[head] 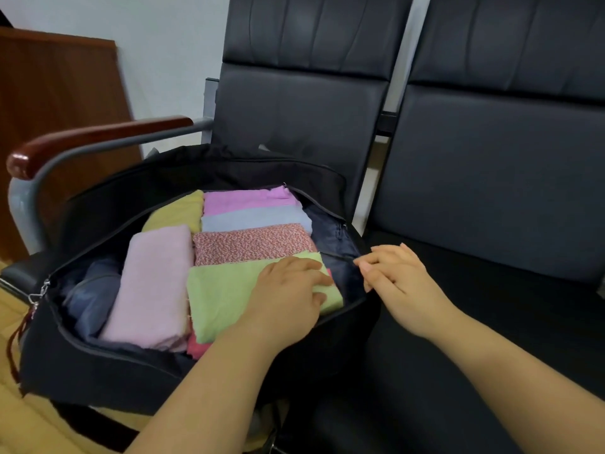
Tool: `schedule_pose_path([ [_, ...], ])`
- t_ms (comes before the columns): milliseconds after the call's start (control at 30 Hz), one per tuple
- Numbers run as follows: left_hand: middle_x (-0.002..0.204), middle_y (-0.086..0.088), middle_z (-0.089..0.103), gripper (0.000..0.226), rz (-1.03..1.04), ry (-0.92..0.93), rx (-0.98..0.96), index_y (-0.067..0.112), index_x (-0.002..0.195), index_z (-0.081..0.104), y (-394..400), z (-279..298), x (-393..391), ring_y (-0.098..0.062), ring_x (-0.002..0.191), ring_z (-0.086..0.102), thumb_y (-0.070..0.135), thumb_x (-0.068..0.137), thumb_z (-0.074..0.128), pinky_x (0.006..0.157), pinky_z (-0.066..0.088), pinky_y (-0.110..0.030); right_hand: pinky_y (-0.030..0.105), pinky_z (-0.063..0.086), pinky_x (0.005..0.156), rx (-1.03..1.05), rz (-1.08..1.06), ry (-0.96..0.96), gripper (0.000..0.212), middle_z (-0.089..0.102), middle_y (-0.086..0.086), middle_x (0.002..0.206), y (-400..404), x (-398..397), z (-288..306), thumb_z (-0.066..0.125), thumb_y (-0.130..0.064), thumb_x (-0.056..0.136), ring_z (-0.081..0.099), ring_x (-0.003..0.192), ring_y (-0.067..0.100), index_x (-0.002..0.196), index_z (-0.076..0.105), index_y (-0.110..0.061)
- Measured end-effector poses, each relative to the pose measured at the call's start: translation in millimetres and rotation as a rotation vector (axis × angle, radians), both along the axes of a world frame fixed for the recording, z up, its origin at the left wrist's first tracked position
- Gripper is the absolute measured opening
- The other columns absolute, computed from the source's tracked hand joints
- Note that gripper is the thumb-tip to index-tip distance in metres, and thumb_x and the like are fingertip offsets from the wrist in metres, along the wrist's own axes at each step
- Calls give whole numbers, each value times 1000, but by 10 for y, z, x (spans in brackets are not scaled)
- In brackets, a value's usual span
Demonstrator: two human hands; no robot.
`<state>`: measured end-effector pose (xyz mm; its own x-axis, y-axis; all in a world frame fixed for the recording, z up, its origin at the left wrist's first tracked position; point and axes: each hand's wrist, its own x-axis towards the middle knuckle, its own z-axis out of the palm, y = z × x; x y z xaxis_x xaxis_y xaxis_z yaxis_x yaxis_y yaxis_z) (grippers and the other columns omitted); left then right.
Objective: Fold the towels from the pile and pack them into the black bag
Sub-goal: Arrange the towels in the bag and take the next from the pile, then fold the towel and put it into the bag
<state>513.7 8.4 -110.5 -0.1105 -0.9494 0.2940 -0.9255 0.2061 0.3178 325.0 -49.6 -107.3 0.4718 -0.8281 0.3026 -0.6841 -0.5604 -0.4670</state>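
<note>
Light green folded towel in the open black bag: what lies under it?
Under the light green folded towel a pink-red cloth pokes out at its near edge. The left hand rests on top; anything deeper is covered.

Bag (98, 365) mouth unzipped, towels (157, 283) filling it. Armrest (98, 134) blocks the left side; seat (491, 322) to the right lies open.

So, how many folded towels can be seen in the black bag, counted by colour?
Pink, pale: 1
Pink, bright: 1
Yellow: 1
Pale blue: 1
Red-and-white speckled: 1
Light green, under the left hand: 1
Red, mostly hidden: 1
Total: 7
</note>
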Motion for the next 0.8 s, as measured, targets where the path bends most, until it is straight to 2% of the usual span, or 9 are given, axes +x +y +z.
schedule_pose_path([
  [100, 138, 12, 49, 32, 23, 147, -81, 27, 129, 58, 19, 75, -16, -8, 131, 38, 25, 98, 48, 107, 17, -19, 26, 9, 115, -35, 7, -27, 58, 46, -26, 127, 37, -45, 30, 19, -68, 80, 24, 129, -9, 93, 66, -35],
  [167, 134, 7, 56, 31, 31, 155, -151, 22, 124, 62, 30, 140, -104, -12, 126, 46, 24, 97, 48, 105, 26, -20, 27, 15, 114, -58, -16, -69, 62, 44, -23, 133, 80, -120, 66, 19, -71, 80, 23, 131, -7, 110, 62, -38],
  [267, 110, -3, 70, 36, -54, 94, -261, 16, 102, 74, 15, 206, -404, -21, 102, 66, 29, 85, 44, 94, 47, -37, 23, 16, 113, -21, -69, -61, 61, 43, -18, 142, 207, -342, 110, 23, -73, 86, 21, 137, -2, 126, 55, -40],
  [333, 114, -4, 69, 36, -109, 77, -244, 17, 105, 73, 12, 201, -695, -21, 105, 65, 31, 84, 46, 97, 45, -42, 24, 15, 115, 21, -118, 1, 62, 38, -18, 146, 331, -581, 117, 27, -67, 83, 17, 141, -1, 133, 49, -38],
  [400, 134, -1, 58, 38, -175, 41, -156, 20, 123, 64, 58, 227, -1044, -17, 124, 52, 32, 91, 47, 110, 32, -38, 27, 14, 117, 43, -183, 82, 56, 33, -16, 150, 463, -881, 98, 38, -61, 88, 13, 143, 3, 139, 43, -37],
  [467, 147, 2, 44, 42, -243, 0, -118, 23, 137, 51, 89, 190, -1373, -13, 135, 38, 37, 98, 43, 116, 21, -32, 28, 13, 118, 57, -269, 138, 55, 29, -12, 153, 599, -1217, 57, 48, -53, 91, 11, 145, 6, 142, 38, -35],
  [667, 155, 10, 26, 53, -412, -119, 14, 30, 148, 28, 379, -65, -2245, -4, 142, 22, 49, 99, 35, 117, 9, -24, 27, 12, 118, 107, -516, 136, 62, 26, -7, 155, 1103, -2280, -84, 56, -49, 89, 12, 146, 10, 144, 33, -33],
  [733, 155, 11, 27, 56, -469, -165, 51, 31, 148, 29, 461, -173, -2439, -4, 141, 24, 55, 97, 30, 118, 10, -24, 26, 14, 117, 146, -601, 121, 64, 28, -4, 154, 1255, -2595, -96, 57, -48, 89, 15, 145, 11, 145, 33, -30],
  [800, 140, 10, 49, 62, -523, -269, 116, 28, 136, 50, 514, -194, -2662, -5, 128, 47, 60, 90, 24, 111, 31, -26, 29, 18, 117, 219, -661, 121, 65, 29, -1, 152, 1346, -2886, -75, 59, -49, 88, 19, 144, 14, 144, 35, -27],
])
